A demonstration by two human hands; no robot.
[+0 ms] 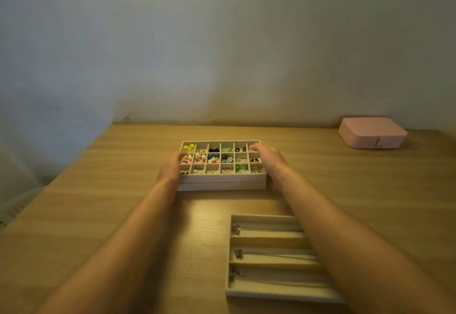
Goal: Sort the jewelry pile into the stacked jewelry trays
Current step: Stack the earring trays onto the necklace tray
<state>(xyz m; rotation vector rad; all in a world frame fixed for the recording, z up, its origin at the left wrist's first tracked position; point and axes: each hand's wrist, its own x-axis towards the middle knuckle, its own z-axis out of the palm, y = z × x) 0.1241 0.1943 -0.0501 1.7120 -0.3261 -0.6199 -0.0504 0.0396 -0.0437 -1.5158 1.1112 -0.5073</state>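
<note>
Your view is dim and warm-tinted, with a soft pale glow on the table (212,207) near the middle. The wall (222,42) fades to grey-blue on the left. Everything looks slightly soft, and the wide lens bows the edges.

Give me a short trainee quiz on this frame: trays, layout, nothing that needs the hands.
1. True or false: the gridded tray sits stacked on a lower tray.
2. The pink box lies: A) far right, apart from the trays; B) on the gridded tray; C) inside the near tray.
3. How many long channels does the near tray have?
Key: 1 true; 2 A; 3 three.
</note>
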